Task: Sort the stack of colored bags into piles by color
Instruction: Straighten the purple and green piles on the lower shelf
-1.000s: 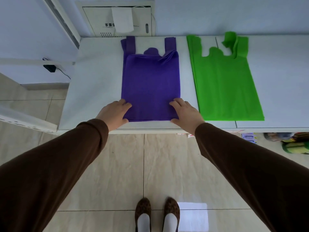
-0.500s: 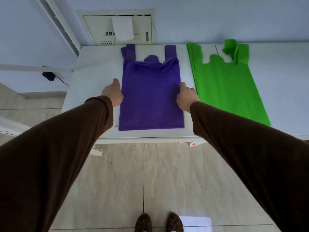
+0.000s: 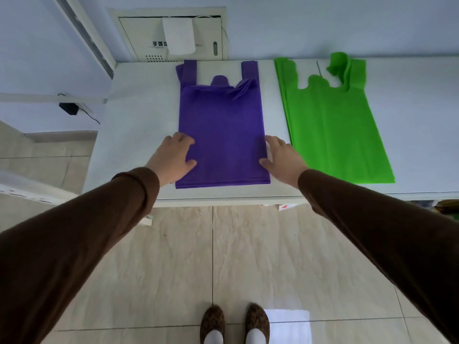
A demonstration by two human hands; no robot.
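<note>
A pile of purple bags [image 3: 223, 130] lies flat on the white table [image 3: 139, 125], handles pointing to the wall. To its right lies a pile of green bags [image 3: 332, 130], one handle curled up. My left hand [image 3: 171, 160] rests flat at the purple pile's left edge near the front, fingers spread, thumb on the fabric. My right hand [image 3: 280, 157] lies flat against the pile's right edge, fingers spread. Neither hand grips a bag.
A wall panel [image 3: 173, 36] with a white paper on it sits behind the table. A black plug [image 3: 68, 108] hangs on the left wall. The table's front edge runs just under my wrists; tiled floor and my shoes lie below.
Both hands slid from the pile's front corners up along its sides, then back toward the front. The purple pile's edges look more even.
</note>
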